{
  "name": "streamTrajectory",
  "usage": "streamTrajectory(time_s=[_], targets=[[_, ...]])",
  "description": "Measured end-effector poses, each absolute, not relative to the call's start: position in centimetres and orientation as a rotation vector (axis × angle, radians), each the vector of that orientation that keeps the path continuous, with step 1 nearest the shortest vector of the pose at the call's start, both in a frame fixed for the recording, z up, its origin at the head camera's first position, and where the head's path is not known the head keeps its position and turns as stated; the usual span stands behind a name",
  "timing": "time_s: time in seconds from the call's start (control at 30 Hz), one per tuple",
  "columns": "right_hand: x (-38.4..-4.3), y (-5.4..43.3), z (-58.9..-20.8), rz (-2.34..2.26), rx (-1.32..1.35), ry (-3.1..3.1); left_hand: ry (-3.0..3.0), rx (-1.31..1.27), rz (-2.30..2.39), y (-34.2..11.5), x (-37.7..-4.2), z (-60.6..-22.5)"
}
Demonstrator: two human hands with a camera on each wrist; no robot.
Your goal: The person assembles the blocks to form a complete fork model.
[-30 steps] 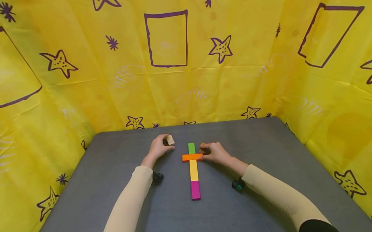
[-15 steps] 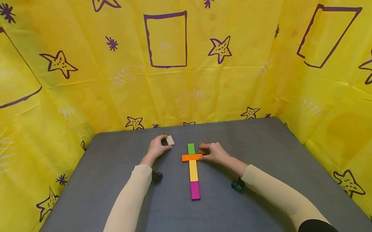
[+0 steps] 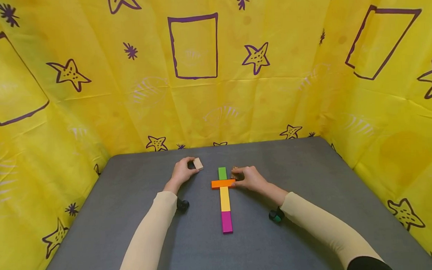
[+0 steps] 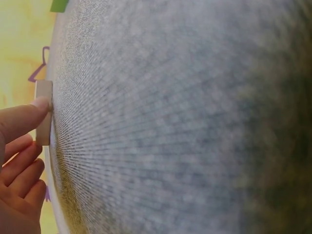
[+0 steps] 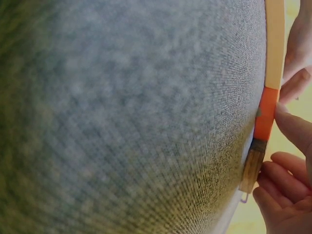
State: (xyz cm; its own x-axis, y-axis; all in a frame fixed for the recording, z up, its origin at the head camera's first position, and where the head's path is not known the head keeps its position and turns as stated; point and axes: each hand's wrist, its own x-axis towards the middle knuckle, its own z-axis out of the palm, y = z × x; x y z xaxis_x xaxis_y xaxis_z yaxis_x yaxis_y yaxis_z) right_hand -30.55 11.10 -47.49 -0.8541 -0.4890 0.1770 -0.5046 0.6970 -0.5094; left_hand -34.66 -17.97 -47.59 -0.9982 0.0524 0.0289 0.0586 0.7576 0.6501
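Observation:
With thumb and fingers my left hand [image 3: 181,172] pinches a pale wooden block [image 3: 198,164], left of the far end of a row of blocks. Seen from the left wrist, the thumb lies against the block's near face [image 4: 44,90]. My right hand [image 3: 252,179] curls round a brown wooden block [image 5: 251,170] beside the row, partly hidden by its fingers in the head view. Its thumb touches the right end of an orange block [image 3: 221,184]. That block lies crosswise between a green block [image 3: 222,173] and a yellow block [image 3: 225,199]. A magenta block [image 3: 227,222] ends the row nearest me.
A dark grey table [image 3: 198,251] carries all the blocks. Yellow cloth [image 3: 197,112] printed with starfish and frames hangs behind it and along both sides. Dark wrist devices, such as the left one [image 3: 183,205], sit under both wrists.
My left thumb has drawn in slightly to the lower edge of the pale block. The right hand and the coloured blocks stay where they were.

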Motion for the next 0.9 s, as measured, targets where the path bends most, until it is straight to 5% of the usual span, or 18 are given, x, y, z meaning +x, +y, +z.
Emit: streamTrajectory(time_s=[0.9], targets=[[-30.5,11.1,-47.5,0.887,0.805,-2.871,-2.830,-0.282,-1.270,-16.4,-33.3,-46.0]])
